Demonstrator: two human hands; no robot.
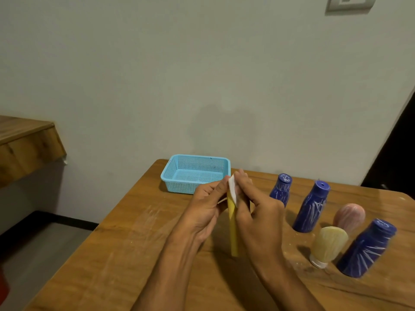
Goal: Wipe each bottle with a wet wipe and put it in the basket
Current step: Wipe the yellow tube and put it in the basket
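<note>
A tall yellow bottle (233,230) stands upright on the wooden table (134,254) between my hands. My left hand (206,205) grips its upper part from the left. My right hand (253,207) presses a white wet wipe (232,187) against the bottle's top. The light blue basket (177,173) sits empty at the table's far edge, just behind my hands. To the right stand three dark blue bottles with white scribbles (281,189) (312,207) (366,248), a pale yellow tube (329,245) standing on its white cap, and a pink tube (349,216).
A grey wall runs right behind the table. A wooden shelf (27,144) juts out at the left, above the floor. A dark doorway (397,153) lies at the far right. The table's left front part is bare wood with scuff marks.
</note>
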